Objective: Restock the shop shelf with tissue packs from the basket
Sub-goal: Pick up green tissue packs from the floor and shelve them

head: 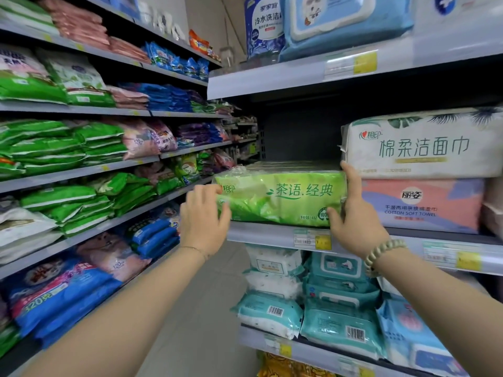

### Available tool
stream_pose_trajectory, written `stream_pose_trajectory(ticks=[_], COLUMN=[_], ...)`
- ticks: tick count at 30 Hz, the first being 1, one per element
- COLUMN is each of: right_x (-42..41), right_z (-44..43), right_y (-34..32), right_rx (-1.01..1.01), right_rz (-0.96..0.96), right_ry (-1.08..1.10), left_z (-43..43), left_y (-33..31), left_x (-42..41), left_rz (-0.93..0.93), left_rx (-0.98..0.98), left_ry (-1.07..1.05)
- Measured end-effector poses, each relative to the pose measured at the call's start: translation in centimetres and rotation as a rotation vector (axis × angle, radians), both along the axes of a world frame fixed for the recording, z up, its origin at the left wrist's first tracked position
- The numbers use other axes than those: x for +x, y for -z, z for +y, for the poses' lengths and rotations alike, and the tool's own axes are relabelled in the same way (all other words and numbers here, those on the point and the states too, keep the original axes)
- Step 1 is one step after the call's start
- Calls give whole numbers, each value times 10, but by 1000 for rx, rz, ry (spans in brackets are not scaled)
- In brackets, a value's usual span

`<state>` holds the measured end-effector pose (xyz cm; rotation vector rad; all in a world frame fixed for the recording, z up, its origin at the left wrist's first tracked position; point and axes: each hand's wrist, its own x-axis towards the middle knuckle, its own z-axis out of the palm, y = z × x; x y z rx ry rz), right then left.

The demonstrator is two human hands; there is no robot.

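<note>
A green tissue pack (283,198) with white and green lettering lies lengthwise on the grey middle shelf (266,235) of the right-hand unit, its front face at the shelf lip. My left hand (202,216) grips the pack's left end. My right hand (353,213) clasps its right end, thumb on the front and fingers over the top corner; a bead bracelet is on that wrist. Dark empty space rises above the pack. The basket is not in view.
To the right of the pack a white face-towel pack (424,144) is stacked on a pink one (424,205). Teal wipe packs (337,306) fill the shelf below. A blue wipe pack (345,23) sits above. Long shelves of green, pink and blue packs line the left.
</note>
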<state>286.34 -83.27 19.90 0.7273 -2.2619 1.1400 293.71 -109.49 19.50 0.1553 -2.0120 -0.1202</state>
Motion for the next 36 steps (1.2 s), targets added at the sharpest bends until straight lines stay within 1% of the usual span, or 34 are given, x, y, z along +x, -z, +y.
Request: stream_pose_trajectory(ticks=[1, 3, 5, 8, 12, 15, 21, 27, 31, 36], right_x=[-1, -1, -1, -1, -1, -5, -11, -20, -22, -24], right_z=[-1, -3, -5, -4, -1, -2, -7, -11, -15, -9], right_y=[1, 2, 2, 1, 0, 0, -3, -8, -8, -10], right_rx=[14, 60, 111, 183, 257, 252, 196, 233, 305, 338], right_rz=[6, 20, 61, 117, 169, 131, 92, 80, 67, 38], right_ry=[1, 16, 57, 132, 145, 150, 120, 146, 192, 117], left_z=[6, 21, 36, 49, 53, 58, 74, 80, 79, 70], left_y=[0, 1, 0, 0, -2, -3, -9, -16, -20, -23], left_x=[0, -4, -11, -21, -29, -32, -39, -48, -54, -51], left_rz=[-31, -150, -255, -354, -400, -452, -469, -502, -548, -629], left_rx=[-141, -333, -401, -279, -187, -149, -19, 62, 93, 140], left_ry=[69, 203, 271, 276, 287, 274, 218, 198, 188, 262])
